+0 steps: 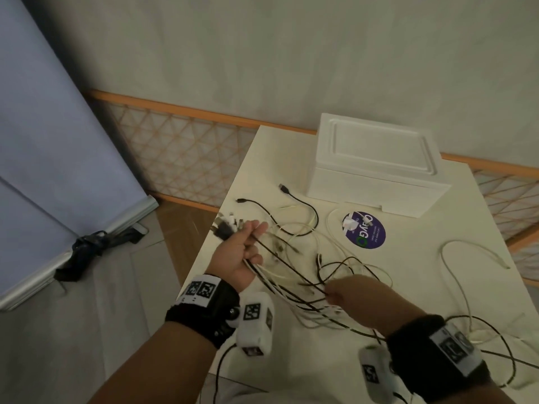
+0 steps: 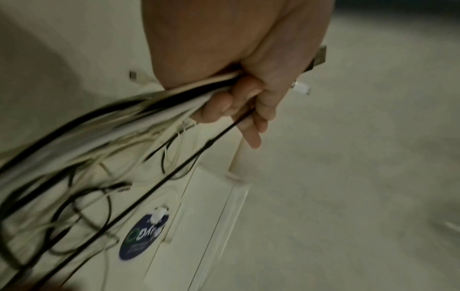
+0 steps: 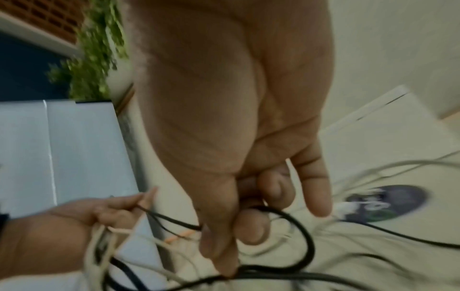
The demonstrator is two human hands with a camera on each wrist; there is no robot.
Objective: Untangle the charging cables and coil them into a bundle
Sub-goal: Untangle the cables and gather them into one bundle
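Several black and white charging cables (image 1: 294, 272) lie tangled across the white table (image 1: 408, 258). My left hand (image 1: 243, 252) grips a bunch of them near their plug ends (image 1: 226, 227), which stick out past the table's left edge; in the left wrist view the fingers (image 2: 239, 106) curl round the strands and a USB plug (image 2: 320, 58) shows beyond the thumb. My right hand (image 1: 344, 295) pinches a black cable (image 3: 293, 226) where the strands run taut between both hands. Loose loops trail right, including a white cable (image 1: 478, 252).
A white foam box (image 1: 376, 167) stands at the back of the table. A round dark sticker (image 1: 364, 230) lies in front of it with a white plug on it. A lattice railing (image 1: 180, 153) and a blue-grey panel (image 1: 43, 147) are left of the table.
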